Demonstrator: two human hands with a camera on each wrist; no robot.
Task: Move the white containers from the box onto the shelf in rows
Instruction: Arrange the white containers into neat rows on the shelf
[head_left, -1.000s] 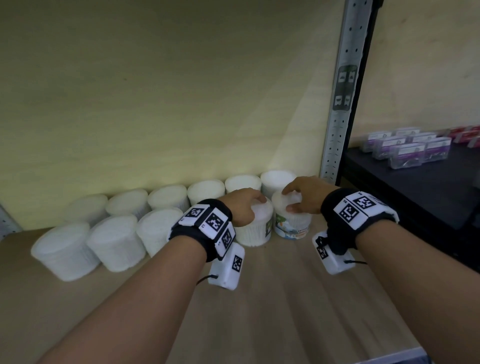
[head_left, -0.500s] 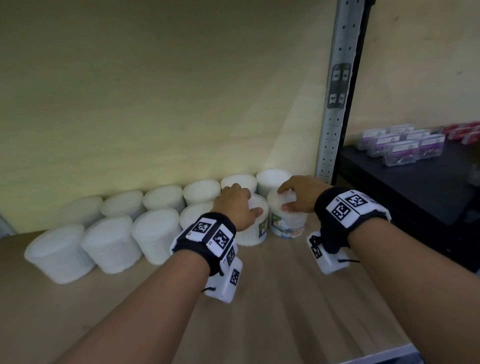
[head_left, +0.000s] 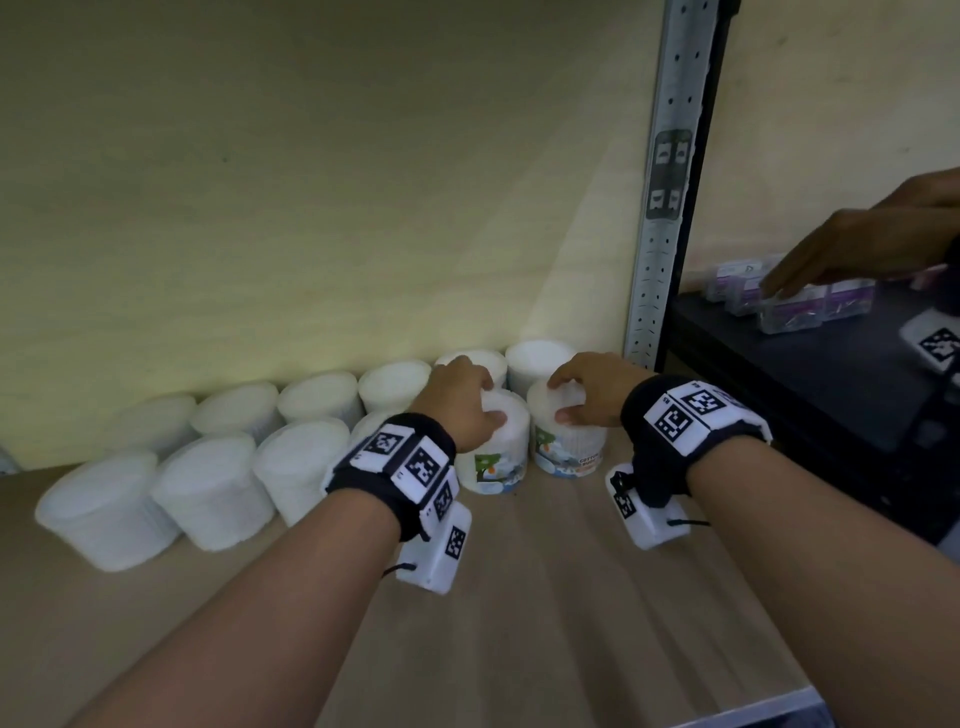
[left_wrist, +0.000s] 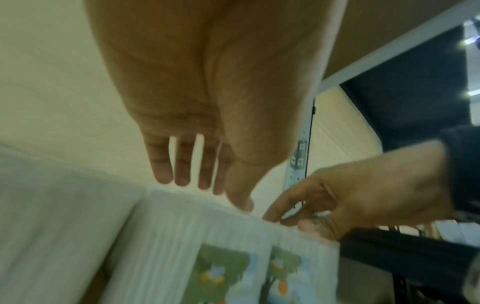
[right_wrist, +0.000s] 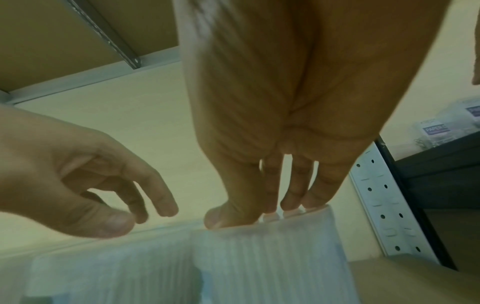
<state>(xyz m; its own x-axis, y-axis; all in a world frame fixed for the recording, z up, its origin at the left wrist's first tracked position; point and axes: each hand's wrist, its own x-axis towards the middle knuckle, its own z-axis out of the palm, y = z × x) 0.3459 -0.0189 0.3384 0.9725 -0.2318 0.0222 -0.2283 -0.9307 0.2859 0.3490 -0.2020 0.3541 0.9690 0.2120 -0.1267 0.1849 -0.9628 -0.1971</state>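
Observation:
Two rows of white round containers stand on the wooden shelf (head_left: 571, 597), a back row (head_left: 322, 397) against the wall and a front row (head_left: 208, 488). At the right end of the front row stand two containers with tree labels, side by side. My left hand (head_left: 491, 400) hovers over the left one (head_left: 496, 457), fingers loose and clear of the lid, thumb touching its rim. My right hand (head_left: 561, 397) grips the lid rim of the right one (head_left: 569, 452) from above between its thumb (right_wrist: 215, 220) and its other fingers. The box is out of view.
A perforated metal upright (head_left: 660, 208) bounds the shelf just right of the containers. Beyond it, another person's hand (head_left: 857, 249) reaches over small clear boxes (head_left: 789, 312) on a dark shelf. Bare wood lies in front of the rows, up to the shelf's front edge.
Both labelled containers stand a little further back, in line with the front row. My left fingers have lifted off their lid. Another person's hand has come in at the right.

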